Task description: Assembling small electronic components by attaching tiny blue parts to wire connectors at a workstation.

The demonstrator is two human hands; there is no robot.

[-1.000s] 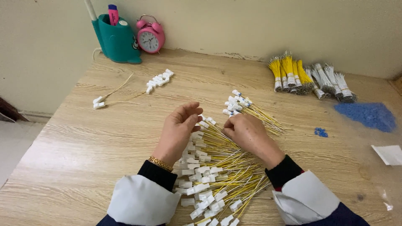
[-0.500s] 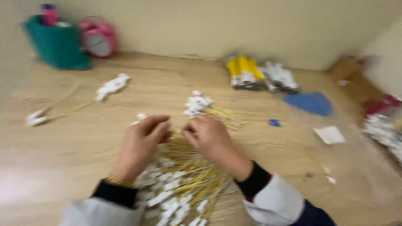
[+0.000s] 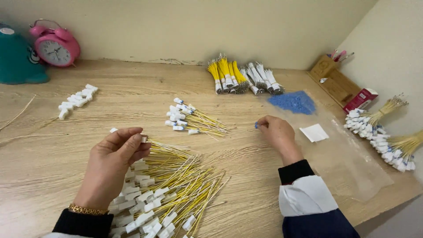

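Observation:
My left hand (image 3: 111, 165) pinches the white connector end of a yellow wire (image 3: 165, 150) above a loose heap of yellow wires with white connectors (image 3: 167, 198) on the wooden table. Out to the right, my right hand (image 3: 276, 132) has its fingertips closed on a small blue piece (image 3: 256, 125) lying on the tabletop. A pile of the same small blue pieces (image 3: 293, 102) sits on a clear plastic sheet just beyond that hand.
A smaller wire bunch (image 3: 194, 120) lies mid-table. Bundled yellow and white wires (image 3: 242, 77) rest by the wall. White connectors (image 3: 77, 100), a pink alarm clock (image 3: 55, 44), a teal holder (image 3: 17, 61), a white paper square (image 3: 313, 132), a wooden box (image 3: 332, 79) and tied bundles (image 3: 379, 128) surround them.
My right hand left the wire heap and reached right to the blue piece. The left hand stayed at the heap, holding a wire. The view swung right.

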